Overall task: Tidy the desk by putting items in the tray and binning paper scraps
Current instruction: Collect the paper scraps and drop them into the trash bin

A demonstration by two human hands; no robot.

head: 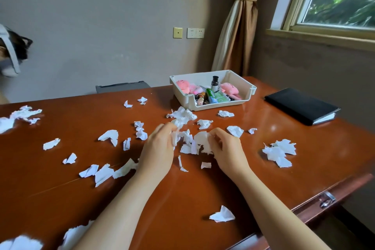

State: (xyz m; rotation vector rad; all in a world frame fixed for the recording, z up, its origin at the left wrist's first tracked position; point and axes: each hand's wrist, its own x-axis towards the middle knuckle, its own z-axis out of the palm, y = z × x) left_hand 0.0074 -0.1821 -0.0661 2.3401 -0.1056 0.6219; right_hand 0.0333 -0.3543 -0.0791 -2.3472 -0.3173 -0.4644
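Head view, one entry.

Table [203, 189]: polished red-brown wood, littered with torn white paper scraps [183, 114] from the far left edge to the right side; the thickest cluster lies at the centre, just in front of the tray.

Tray [213, 105]: white plastic, far centre-right, already holding pink soft toys, a dark bottle and small packets.

Notebook [300, 105]: black, to the right of the tray, not in it.

Left hand [157, 152]: fingers curled, pinching a crumpled scrap at the cluster's left edge.

Right hand [227, 151]: fingers bent, gripping a larger white piece.

Bin: not visible.

Step in hand, as judged: gathering scraps. Best done by sweeping both hands inward to heap the centre pieces, then collecting outliers, compressing the wad so nothing drops on the way.
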